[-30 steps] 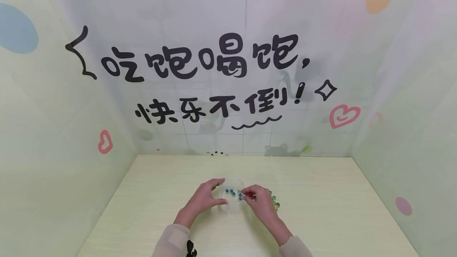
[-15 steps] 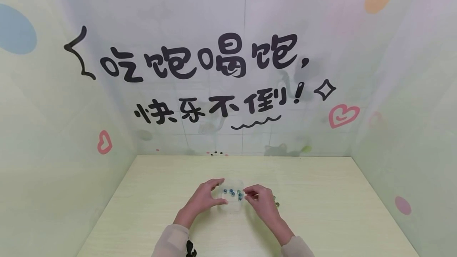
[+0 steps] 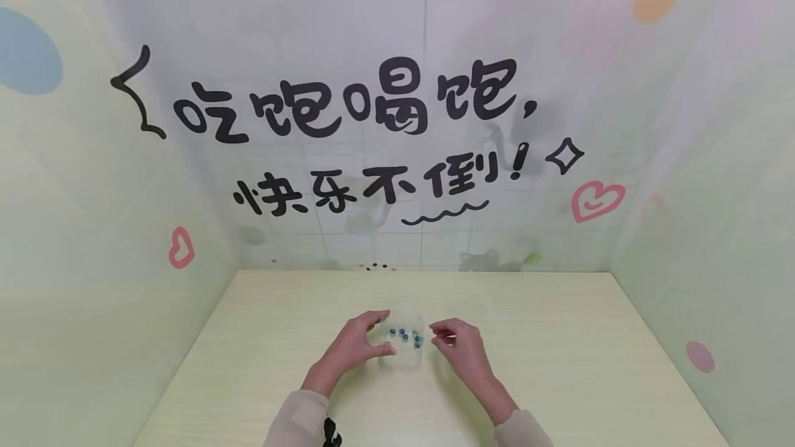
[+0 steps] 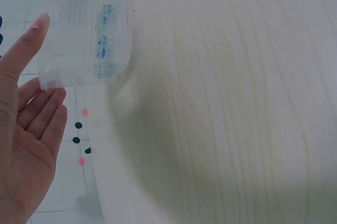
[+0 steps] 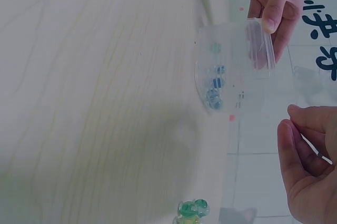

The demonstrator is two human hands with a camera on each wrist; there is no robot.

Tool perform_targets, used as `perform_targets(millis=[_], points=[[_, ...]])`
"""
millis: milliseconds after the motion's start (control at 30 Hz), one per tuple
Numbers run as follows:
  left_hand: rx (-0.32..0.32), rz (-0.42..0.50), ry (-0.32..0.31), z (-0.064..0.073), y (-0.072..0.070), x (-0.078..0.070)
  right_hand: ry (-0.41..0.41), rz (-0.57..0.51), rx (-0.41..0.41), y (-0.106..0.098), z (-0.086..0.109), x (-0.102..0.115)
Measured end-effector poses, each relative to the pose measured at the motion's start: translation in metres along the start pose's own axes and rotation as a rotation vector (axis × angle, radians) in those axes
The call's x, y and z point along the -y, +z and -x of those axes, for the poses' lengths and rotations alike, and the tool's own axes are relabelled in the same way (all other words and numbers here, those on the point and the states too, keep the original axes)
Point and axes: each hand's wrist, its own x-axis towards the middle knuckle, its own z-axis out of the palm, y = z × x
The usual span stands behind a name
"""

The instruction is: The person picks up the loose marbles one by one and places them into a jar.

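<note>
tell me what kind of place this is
Probably a small recording booth, not a home room: a pale wooden table is boxed in on three sides by a printed backdrop with cartoon lettering, hearts and dots. On it stands only a clear plastic container of blue beads.

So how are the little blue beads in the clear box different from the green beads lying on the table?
The small blue glass beads sit in a row inside the clear plastic box, which the left hand holds; the small green glass beads lie bunched together on the bare pale wooden table. The blue ones are near the box-holding hand, while the green ones lie loose near the right hand. Both kinds look round, shiny and see-through.
</note>
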Motion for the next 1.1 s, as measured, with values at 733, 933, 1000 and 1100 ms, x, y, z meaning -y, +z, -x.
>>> perform_targets(millis=[733, 933, 1000, 1100], points=[[0.006, 0.020, -0.003, 0.001, -0.002, -0.003, 0.047, 0.010, -0.061, -0.017, -0.003, -0.010], [0.008, 0.023, 0.000, 0.001, -0.003, -0.003, 0.032, 0.009, -0.073, -0.021, -0.003, -0.014], [0.009, 0.023, 0.003, 0.001, -0.003, -0.003, 0.035, 0.007, -0.077, -0.022, -0.003, -0.016], [0.007, 0.022, 0.005, 0.001, -0.003, -0.002, 0.052, -0.001, -0.082, -0.024, -0.002, -0.017]])
